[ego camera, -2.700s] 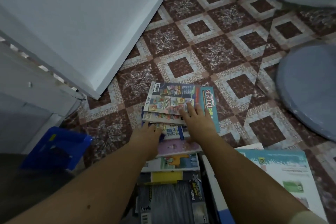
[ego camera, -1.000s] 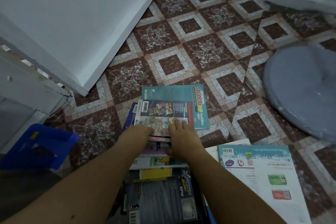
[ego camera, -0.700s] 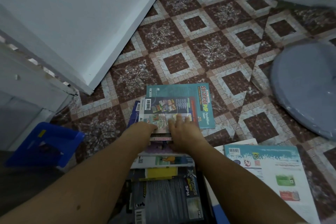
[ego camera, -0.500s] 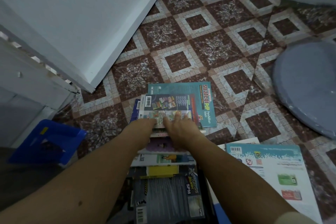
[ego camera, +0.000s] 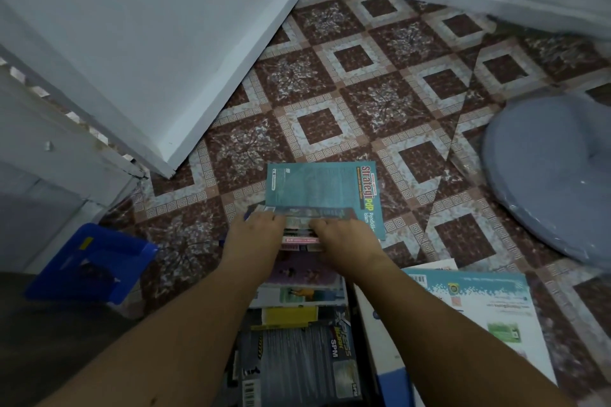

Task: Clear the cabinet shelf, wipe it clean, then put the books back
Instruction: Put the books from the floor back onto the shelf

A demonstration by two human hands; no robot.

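Books lie overlapping on the patterned floor in front of me. Farthest away, a teal "Strategi PdP" book (ego camera: 314, 187) lies flat. Just nearer, my left hand (ego camera: 258, 233) and my right hand (ego camera: 344, 239) grip a thin bundle of colourful books (ego camera: 301, 235) side by side, fingers curled over its far edge; the top cover looks tilted up towards me. Below my wrists are a purple book (ego camera: 304, 274), a yellow one (ego camera: 289, 315) and a grey SPM book (ego camera: 297, 360). No cloth is in view.
The white cabinet door (ego camera: 139, 43) stands open at the upper left, with the cabinet frame (ego camera: 49, 155) beside it. A blue plastic bin (ego camera: 89, 261) sits at the left. A large teal-and-white book (ego camera: 472, 304) lies at the right, and a grey round cushion (ego camera: 555, 175) beyond it.
My hands have drawn together on the colourful books and pulled them back towards me, tipping the top cover up. More of the teal book now shows.
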